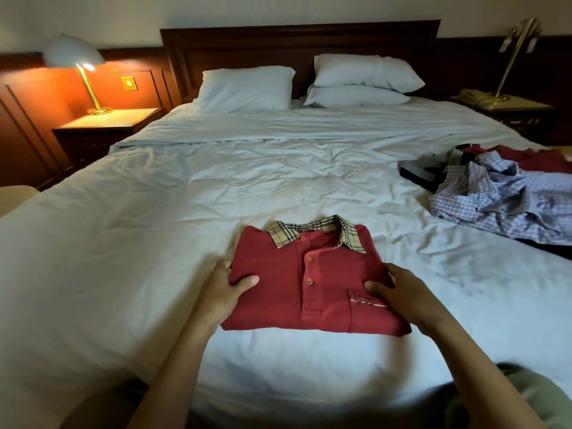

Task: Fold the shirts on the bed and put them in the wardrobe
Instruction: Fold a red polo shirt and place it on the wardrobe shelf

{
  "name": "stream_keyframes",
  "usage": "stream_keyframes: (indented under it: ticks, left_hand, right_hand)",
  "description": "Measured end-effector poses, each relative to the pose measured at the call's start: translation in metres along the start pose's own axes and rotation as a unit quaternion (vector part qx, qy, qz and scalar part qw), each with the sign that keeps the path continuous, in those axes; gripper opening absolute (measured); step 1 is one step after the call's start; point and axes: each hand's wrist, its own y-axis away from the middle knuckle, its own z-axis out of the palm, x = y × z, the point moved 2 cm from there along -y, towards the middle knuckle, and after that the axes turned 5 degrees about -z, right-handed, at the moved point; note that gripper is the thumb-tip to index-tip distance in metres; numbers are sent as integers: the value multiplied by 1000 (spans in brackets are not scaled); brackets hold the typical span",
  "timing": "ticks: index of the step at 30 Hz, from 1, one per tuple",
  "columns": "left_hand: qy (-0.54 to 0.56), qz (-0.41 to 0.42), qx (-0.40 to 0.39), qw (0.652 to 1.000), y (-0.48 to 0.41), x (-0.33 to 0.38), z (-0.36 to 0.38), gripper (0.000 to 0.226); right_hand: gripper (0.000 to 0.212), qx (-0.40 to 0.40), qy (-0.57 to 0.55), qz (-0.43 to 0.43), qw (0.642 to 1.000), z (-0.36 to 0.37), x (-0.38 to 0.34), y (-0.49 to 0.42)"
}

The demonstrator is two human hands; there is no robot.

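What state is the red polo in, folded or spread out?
Folded: the red polo is a compact rectangle, collar on top, sleeves out of sight.

A bedroom: wide bed (pixel 216 181), white pillows (pixel 244 88), lit bedside lamp (pixel 75 55), wooden headboard (pixel 278 41).

Folded red polo (pixel 278 305) on bed (pixel 123 243) betw. left grip (pixel 221 289) & right grip (pixel 402 297), both pinching its side edges; checked shirt (pixel 501 205) well beyond right grip.
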Motion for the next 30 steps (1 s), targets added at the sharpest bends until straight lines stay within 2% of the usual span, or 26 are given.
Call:
stream_keyframes:
  ticks: [3,6,9,11,15,18,24,27,30]
  left_hand:
    - [-63,-20,-9,998,-3,12,-10,53]
    - [-118,-14,24,993,-29,26,-20,61]
    - [-178,35,33,983,-72,43,-10,51]
    - [-218,59,25,974,-101,50,3,43]
    - [-302,49,-29,952,-147,42,22,39]
    - [-273,53,-15,960,-163,30,24,28]
    - [-224,79,47,970,-172,20,19,36]
    - [-149,102,-14,983,-169,27,15,41]
    - [-202,121,-104,966,-170,28,12,39]
  right_hand:
    - [28,-35,40,3,999,-13,-5,-4]
    - [39,37,66,5,997,-29,-14,-26]
    - [39,79,83,-30,993,-31,-28,-66]
    - [36,69,102,-39,992,-22,-31,-98]
    - [35,12,153,-32,988,-3,-18,-145]
    - [29,27,154,-31,987,-1,-13,-157]
    - [34,60,163,-41,984,-1,7,-162]
    - [40,50,156,-42,986,-3,3,-165]
    - [44,10,122,-51,991,-4,-5,-166]
